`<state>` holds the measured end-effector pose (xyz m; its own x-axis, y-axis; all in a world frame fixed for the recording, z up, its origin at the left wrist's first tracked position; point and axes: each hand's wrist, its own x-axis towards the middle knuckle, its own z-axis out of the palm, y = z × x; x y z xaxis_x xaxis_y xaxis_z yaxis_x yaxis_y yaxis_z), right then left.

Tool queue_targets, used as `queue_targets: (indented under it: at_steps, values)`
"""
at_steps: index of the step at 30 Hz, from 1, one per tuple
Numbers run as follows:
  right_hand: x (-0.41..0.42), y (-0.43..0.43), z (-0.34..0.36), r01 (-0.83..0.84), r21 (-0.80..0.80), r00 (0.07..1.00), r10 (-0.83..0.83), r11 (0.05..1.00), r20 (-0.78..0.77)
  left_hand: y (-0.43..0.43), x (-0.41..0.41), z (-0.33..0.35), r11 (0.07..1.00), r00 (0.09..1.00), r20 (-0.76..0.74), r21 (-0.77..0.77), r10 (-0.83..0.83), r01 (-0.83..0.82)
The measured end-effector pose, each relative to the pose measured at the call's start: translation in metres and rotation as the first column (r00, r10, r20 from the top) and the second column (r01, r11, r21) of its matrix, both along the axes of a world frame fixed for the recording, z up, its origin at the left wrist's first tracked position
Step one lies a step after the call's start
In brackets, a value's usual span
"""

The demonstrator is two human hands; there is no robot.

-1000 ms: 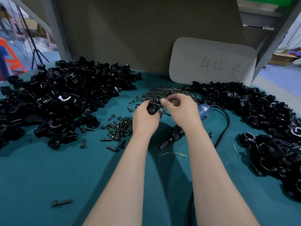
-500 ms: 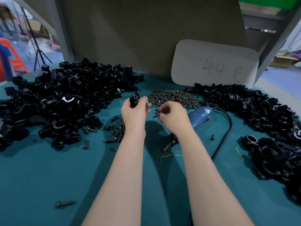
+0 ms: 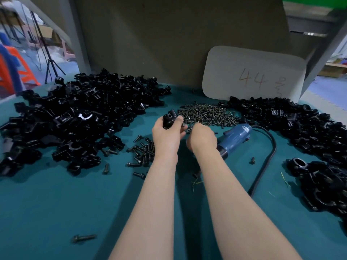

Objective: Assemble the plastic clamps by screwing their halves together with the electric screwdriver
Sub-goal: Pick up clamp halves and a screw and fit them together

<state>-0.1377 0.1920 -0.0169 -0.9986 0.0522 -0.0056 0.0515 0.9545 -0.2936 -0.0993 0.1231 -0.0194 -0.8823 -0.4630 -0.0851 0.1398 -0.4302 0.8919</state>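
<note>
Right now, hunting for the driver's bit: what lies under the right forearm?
The blue electric screwdriver passes under it; its dark tip shows left of it. The covered stretch between cannot be seen.

We log one view: head-worn wide-angle, facing forward and down, close over our left hand (image 3: 167,136), right hand (image 3: 202,140), table (image 3: 56,212).

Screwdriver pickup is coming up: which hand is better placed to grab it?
Right. The right hand sits directly beside the blue screwdriver, which lies on the table on its outer side. The left hand grips a clamp and would have to cross over.
</note>
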Motion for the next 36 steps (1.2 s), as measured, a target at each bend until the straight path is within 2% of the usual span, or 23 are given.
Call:
queue_targets:
  at_steps: [3,5,8,11,15,19,23,26,30,36]
  values:
    - [0.000,0.001,0.002,0.003,-0.064,0.999,-0.005,0.998,-0.038,0.000,-0.001,-0.003,0.999,1.000,0.007,-0.047,-0.004,0.004]
    - [-0.001,0.008,0.007,-0.012,-0.231,0.992,-0.018,0.973,-0.126,0.001,-0.001,-0.004,0.996,1.000,0.008,-0.089,-0.012,0.013]
    - [0.004,0.025,0.018,-0.086,-0.585,0.980,-0.036,0.807,-0.194,0.004,-0.001,-0.006,0.979,0.999,0.034,-0.204,-0.013,0.019]
    - [0.015,0.040,0.026,-0.151,-0.717,0.971,-0.033,0.681,-0.236,0.008,-0.003,-0.008,0.937,0.997,0.073,-0.346,-0.020,0.044]
    - [0.023,0.045,0.030,-0.232,-0.713,0.950,-0.003,0.662,-0.312,0.015,0.000,-0.009,0.853,0.989,0.142,-0.510,-0.037,0.106]
    - [0.025,0.044,0.030,-0.278,-0.535,0.926,0.075,0.798,-0.369,0.017,0.003,-0.010,0.780,0.985,0.163,-0.610,-0.048,0.139]
    - [0.025,0.045,0.028,-0.270,-0.450,0.924,0.097,0.851,-0.370,0.020,0.005,-0.009,0.761,0.989,0.150,-0.641,-0.011,0.105]
    - [0.024,0.044,0.028,-0.265,-0.436,0.921,0.091,0.860,-0.380,0.021,0.003,-0.012,0.745,0.990,0.141,-0.660,-0.003,0.096]
    - [0.024,0.040,0.027,-0.260,-0.417,0.923,0.097,0.871,-0.373,0.022,0.000,-0.016,0.621,0.990,0.136,-0.780,0.043,0.080]
    - [0.026,0.037,0.028,-0.301,-0.481,0.928,0.136,0.823,-0.347,0.018,0.002,-0.014,0.592,0.986,0.136,-0.805,0.098,0.053]
